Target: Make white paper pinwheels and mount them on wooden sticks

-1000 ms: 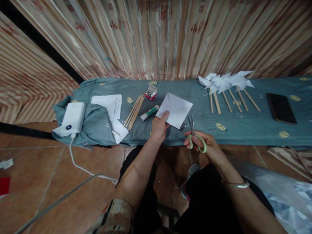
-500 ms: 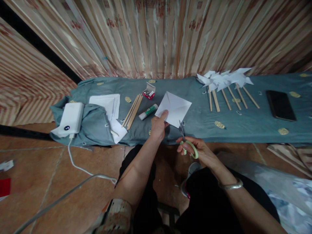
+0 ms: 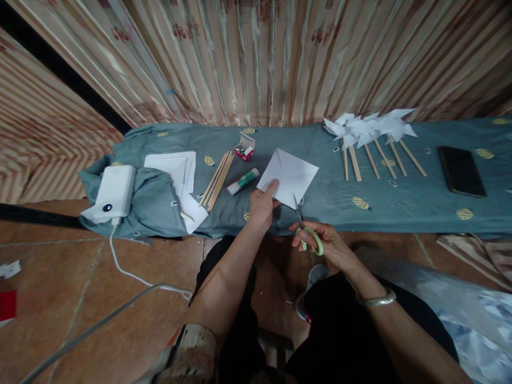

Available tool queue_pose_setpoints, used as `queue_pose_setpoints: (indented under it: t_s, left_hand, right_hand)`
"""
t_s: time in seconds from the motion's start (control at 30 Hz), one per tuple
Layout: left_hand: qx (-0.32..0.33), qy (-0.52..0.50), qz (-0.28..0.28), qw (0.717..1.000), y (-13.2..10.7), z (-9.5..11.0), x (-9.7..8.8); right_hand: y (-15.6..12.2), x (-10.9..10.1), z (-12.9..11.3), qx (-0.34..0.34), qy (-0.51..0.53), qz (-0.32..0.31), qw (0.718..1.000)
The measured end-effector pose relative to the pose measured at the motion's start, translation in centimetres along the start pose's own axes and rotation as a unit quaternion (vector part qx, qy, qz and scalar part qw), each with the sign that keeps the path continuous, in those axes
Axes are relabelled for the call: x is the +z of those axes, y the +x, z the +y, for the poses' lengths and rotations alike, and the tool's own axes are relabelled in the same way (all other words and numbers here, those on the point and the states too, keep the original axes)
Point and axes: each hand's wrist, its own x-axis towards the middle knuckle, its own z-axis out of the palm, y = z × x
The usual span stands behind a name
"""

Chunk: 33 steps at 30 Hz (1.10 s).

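Observation:
My left hand (image 3: 264,205) pinches the lower left edge of a square white sheet of paper (image 3: 294,173), thumb on top. Faint creases run across the sheet. In my right hand (image 3: 316,239) is a pair of scissors (image 3: 310,240) with pale green handles, my fingers through the loops. The blades point up and meet the paper at its lower corner. Just left of the paper lies a glue stick (image 3: 243,181). Behind it stands an open small red box (image 3: 244,149) of metal pins or tacks. A bundle of wooden sticks (image 3: 216,181) rests further left.
Paper pinwheels (image 3: 370,128) on sticks lie at the back right, with a black phone (image 3: 462,170) beyond them. White paper sheets (image 3: 170,162) and a white power bank (image 3: 115,193) with a cable sit at the left. A striped curtain (image 3: 256,64) hangs behind the cloth-covered bench (image 3: 416,213).
The paper has shifted slightly right in my left hand's grip. The scissor blades have moved slightly up, and their tips now overlap the paper's lower corner.

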Motion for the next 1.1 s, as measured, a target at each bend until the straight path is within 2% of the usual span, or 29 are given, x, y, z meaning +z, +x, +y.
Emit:
queue_pose_setpoints:
  t_s: [0.53,1.1]
  left_hand:
    - [-0.001,-0.021,0.013,1.0,0.02,-0.26,0.12]
    - [-0.001,-0.024,0.012,1.0,-0.13,-0.14,0.17]
  right_hand:
    - [0.03,-0.2,-0.32,-0.012,-0.034,-0.014,0.999]
    - [0.02,0.06,-0.55,-0.003,-0.019,0.008,1.0]
